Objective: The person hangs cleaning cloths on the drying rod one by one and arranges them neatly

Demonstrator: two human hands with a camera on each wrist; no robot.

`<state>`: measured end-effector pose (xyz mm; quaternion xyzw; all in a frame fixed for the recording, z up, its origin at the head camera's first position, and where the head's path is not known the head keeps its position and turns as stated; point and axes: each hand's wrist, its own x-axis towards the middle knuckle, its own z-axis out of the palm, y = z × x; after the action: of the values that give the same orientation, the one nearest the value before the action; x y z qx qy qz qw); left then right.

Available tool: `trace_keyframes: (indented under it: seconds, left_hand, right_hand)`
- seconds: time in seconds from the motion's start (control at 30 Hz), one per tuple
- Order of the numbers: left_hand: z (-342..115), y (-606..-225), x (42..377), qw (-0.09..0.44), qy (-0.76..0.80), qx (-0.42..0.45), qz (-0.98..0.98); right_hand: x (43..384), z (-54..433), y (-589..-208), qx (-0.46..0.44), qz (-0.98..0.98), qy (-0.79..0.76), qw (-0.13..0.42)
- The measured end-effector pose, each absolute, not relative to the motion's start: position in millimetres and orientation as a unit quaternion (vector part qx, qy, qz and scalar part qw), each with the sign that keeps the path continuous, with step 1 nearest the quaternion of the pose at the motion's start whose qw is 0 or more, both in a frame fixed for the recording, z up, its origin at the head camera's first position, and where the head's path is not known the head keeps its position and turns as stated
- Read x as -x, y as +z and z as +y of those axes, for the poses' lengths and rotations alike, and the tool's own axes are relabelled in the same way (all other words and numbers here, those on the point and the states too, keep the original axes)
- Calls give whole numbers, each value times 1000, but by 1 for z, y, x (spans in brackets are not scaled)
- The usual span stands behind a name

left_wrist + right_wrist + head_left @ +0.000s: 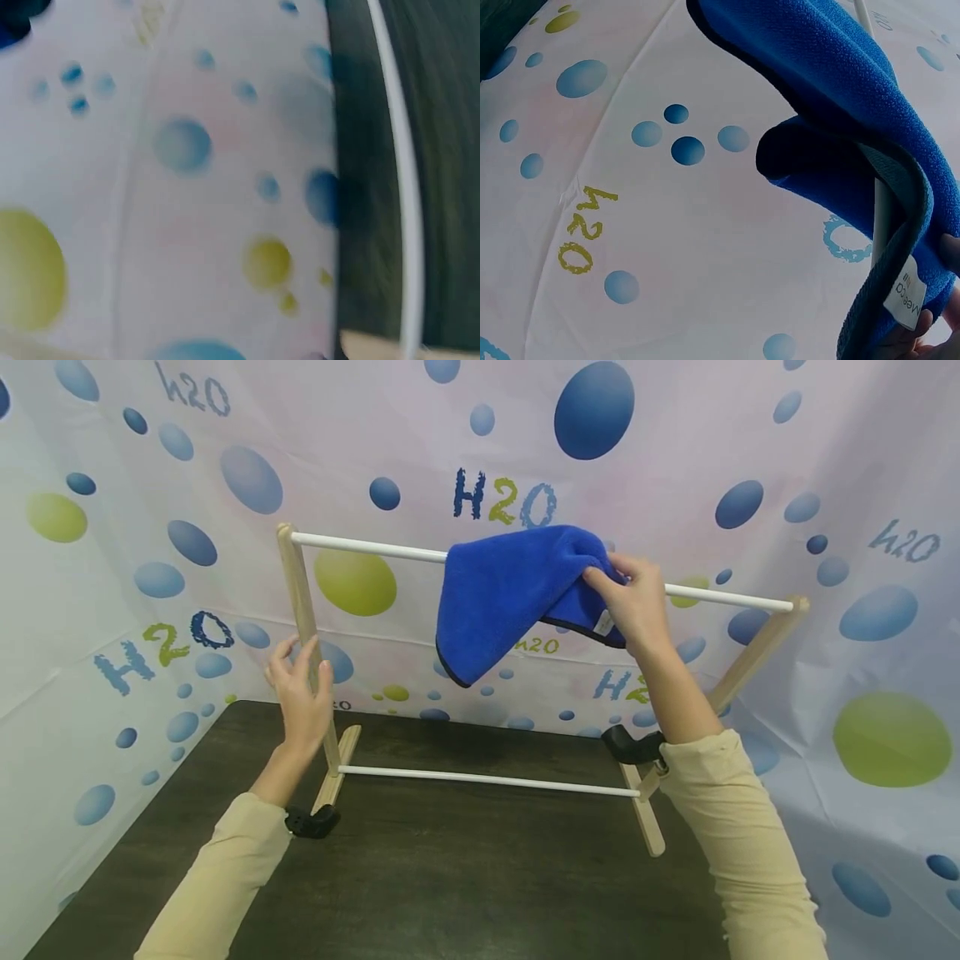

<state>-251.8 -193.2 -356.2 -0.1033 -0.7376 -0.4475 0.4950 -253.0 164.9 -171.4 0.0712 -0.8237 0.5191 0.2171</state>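
A blue cloth (510, 589) with a dark edge hangs over the top white rod (367, 547) of a wooden rack. My right hand (637, 602) pinches its right end between thumb and fingers, close to the rod. In the right wrist view the cloth (855, 97) droops in a fold, and a white label (906, 294) shows beside my fingertips. My left hand (300, 697) is by the rack's left post (296, 577), fingers spread and loosely bent, holding nothing. Whether it touches the post I cannot tell. The left wrist view does not show this hand.
The rack stands on a dark table (450, 868) with wooden feet (648, 822) at both ends. A lower white rod (487, 778) joins its posts near the tabletop. Behind it hangs a white curtain (337, 443) printed with blue and green dots.
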Motion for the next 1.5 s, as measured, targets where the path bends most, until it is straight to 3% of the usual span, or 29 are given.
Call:
trace_keyframes:
  seconds: [0.17,0.43,0.53,0.67,1.07,1.5]
  left_hand:
    - [-162,-335,242,392,-505,172,-750]
    - [-121,-318,243,96,-594,206,-772]
    - [-110,-315,247,30,-638,204,-742]
    - [-100,-307,246,20,-704,202,-680]
    - [-94,-276,242,71,-789,249,-558]
    - [-117,-234,253,-50,-757,373,-534]
  right_hand:
    - [254,165,-175,-72,-817,530,217]
    - [254,165,-177,-67,-817,529,217]
    - [254,165,-178,-66,-815,533,218]
    - [254,165,-180,-70,-808,540,225]
    - [252,167,-182,-92,-797,546,239]
    - [252,173,-185,-95,-787,561,236]
